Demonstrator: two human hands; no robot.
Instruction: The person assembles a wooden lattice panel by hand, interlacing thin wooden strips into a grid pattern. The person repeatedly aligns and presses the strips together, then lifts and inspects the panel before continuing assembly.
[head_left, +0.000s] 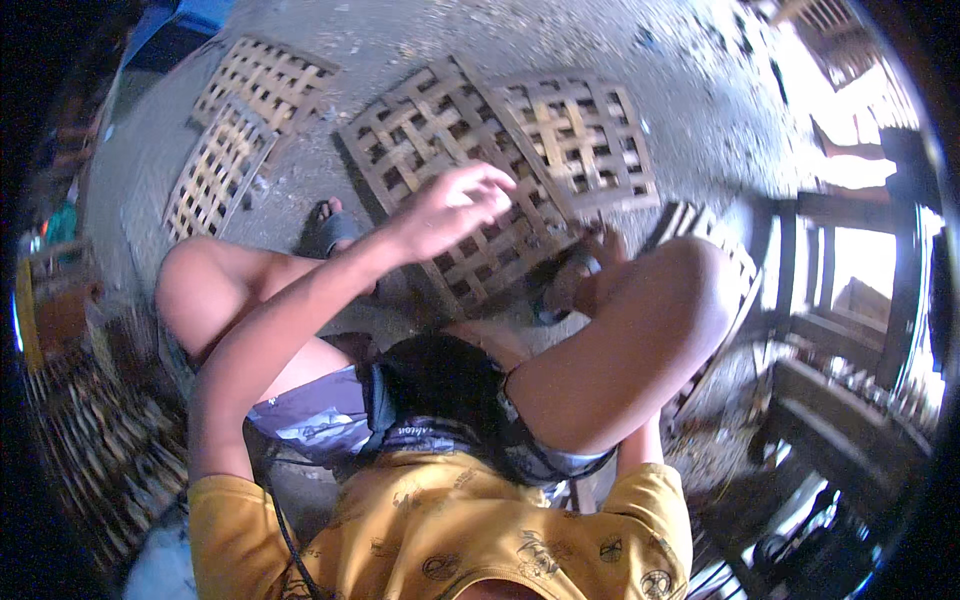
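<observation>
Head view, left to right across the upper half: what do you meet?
Leftmost lattice panel → sandalled left foot → left hand → sandalled right foot → right knee → wooden posts.

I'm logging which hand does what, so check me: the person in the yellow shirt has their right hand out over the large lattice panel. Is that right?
Not quite: the head view shows the left hand, not the right, out over the large lattice panel. The person does wear a yellow shirt.
</observation>
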